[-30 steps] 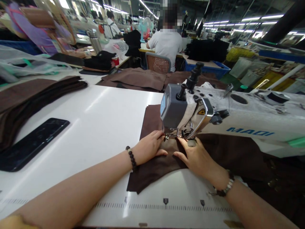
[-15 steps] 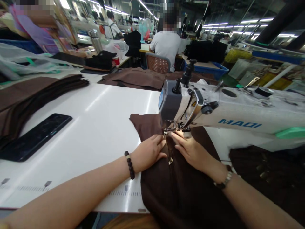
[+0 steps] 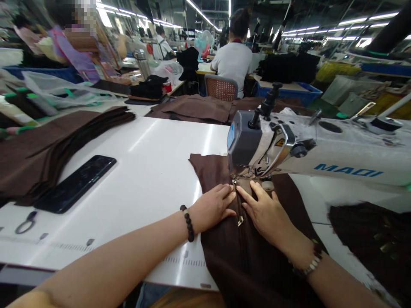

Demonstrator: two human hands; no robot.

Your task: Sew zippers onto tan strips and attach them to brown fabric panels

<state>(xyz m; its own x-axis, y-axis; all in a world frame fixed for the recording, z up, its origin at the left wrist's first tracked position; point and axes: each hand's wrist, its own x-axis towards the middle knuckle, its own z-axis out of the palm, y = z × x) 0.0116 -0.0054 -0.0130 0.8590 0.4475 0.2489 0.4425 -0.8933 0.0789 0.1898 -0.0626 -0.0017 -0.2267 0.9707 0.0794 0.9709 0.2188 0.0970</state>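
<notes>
A brown fabric piece (image 3: 253, 261) with a zipper runs from the table's near edge up under the needle of a white sewing machine (image 3: 308, 152). My left hand (image 3: 214, 206) lies flat on the cloth just left of the zipper, fingers stretched toward the presser foot. My right hand (image 3: 263, 210) lies flat on the right side of the zipper, fingers also pointing at the foot. A metal zipper pull (image 3: 239, 221) shows between the two hands. Both wrists wear bead bracelets.
A black phone (image 3: 75, 183) and small snips (image 3: 25, 222) lie on the white table (image 3: 138, 171) at left, beside a stack of brown fabric (image 3: 48, 145). More brown pieces lie beyond the table. A seated person in a white shirt (image 3: 233, 64) works ahead.
The brown piece has been drawn toward me and hangs over the near table edge; a zipper now shows between my hands. Both hands stay flat beside the presser foot.
</notes>
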